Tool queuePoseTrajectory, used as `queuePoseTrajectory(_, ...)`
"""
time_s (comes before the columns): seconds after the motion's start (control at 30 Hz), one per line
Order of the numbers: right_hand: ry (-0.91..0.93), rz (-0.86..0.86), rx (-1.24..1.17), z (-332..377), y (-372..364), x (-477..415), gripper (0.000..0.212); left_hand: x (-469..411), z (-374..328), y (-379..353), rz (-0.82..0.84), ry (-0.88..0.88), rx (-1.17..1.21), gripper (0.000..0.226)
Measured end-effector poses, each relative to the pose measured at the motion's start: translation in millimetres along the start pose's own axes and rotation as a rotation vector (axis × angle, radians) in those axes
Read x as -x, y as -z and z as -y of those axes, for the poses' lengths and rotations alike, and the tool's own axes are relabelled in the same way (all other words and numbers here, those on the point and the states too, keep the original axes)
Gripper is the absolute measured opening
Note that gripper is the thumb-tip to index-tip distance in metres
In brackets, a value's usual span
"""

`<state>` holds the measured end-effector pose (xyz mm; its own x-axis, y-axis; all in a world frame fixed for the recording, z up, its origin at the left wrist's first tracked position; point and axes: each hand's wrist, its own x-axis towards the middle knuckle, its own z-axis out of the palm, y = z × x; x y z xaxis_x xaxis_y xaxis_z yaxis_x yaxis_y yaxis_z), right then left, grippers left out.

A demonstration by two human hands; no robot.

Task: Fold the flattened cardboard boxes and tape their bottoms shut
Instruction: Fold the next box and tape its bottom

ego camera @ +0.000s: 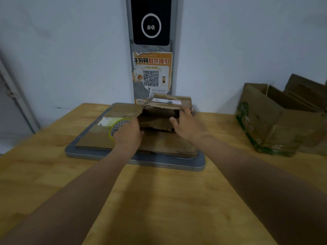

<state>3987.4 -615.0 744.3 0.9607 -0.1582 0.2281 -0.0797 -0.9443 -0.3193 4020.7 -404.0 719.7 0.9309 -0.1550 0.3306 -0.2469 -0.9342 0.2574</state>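
Note:
A small torn cardboard box with a white label stands half opened on a stack of flattened cardboard. The stack lies on a grey base plate at the far side of the table. My left hand is at the box's left edge and holds a yellow-rimmed tape roll. My right hand grips the box's right wall, thumb inside the opening and fingers over the outer side.
A wooden table runs toward me. A grey kiosk post with a black screen and an orange QR poster rises behind the box. At the right stands a large open cardboard box with flat cardboard inside.

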Motion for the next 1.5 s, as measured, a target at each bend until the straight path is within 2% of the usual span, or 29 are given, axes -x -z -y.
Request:
queuePoseTrajectory(0.1, 0.008, -0.108, -0.048, 5.2, 37.9, 15.0, 0.053, 11.7, -13.5, 34.3, -0.097, 0.02, 0.097, 0.026)
queuePoseTrajectory(0.27, -0.007, -0.231, -0.057, 15.3, 105.9, 62.2, 0.037, 35.8, -36.4, 97.8, -0.222, 0.022, 0.225, 0.034)
queuePoseTrajectory(0.47, -0.094, -0.225, -0.05, 33.8, 176.7, 147.3, 0.028, 100.4, -69.1, 162.9, -0.144, -0.004, 0.281, 0.067)
queuePoseTrajectory(0.63, -0.081, -0.177, -0.033, 40.1, 211.4, 214.2, 0.033, 153.9, -79.9, 193.7, -0.079, -0.014, 0.129, 0.05)
queuePoseTrajectory(0.77, -0.075, -0.152, -0.028, 36.0, 231.6, 257.4, 0.041, 187.4, -82.0, 225.9, 0.01, -0.003, 0.188, 0.009)
queuePoseTrajectory(0.9, -0.093, -0.098, -0.102, 34.9, 238.8, 292.0, 0.042, 211.9, -82.6, 254.4, 0.147, 0.008, 0.281, 0.021)
queuePoseTrajectory(1.0, -0.14, 0.025, -0.218, 35.1, 229.5, 310.9, 0.037, 226.2, -77.7, 251.2, 0.237, 0.022, 0.299, 0.025)
queuePoseTrajectory(1.1, -0.164, 0.105, -0.321, 30.1, 212.2, 320.7, 0.034, 234.1, -72.6, 230.3, 0.257, 0.067, 0.466, 0.026)
queuePoseTrajectory(1.23, -0.186, 0.097, -0.468, 21.3, 206.4, 325.1, 0.029, 238.3, -68.4, 213.5, 0.231, 0.129, 0.718, 0.045)
queuePoseTrajectory(1.37, -0.223, 0.043, -0.553, 14.8, 201.5, 326.4, 0.022, 236.1, -65.0, 206.9, 0.306, 0.186, 0.811, 0.047)
queuePoseTrajectory(1.5, -0.137, -0.037, -0.583, 13.6, 189.9, 331.1, 0.037, 237.1, -58.2, 199.1, 0.294, 0.195, 0.836, 0.062)
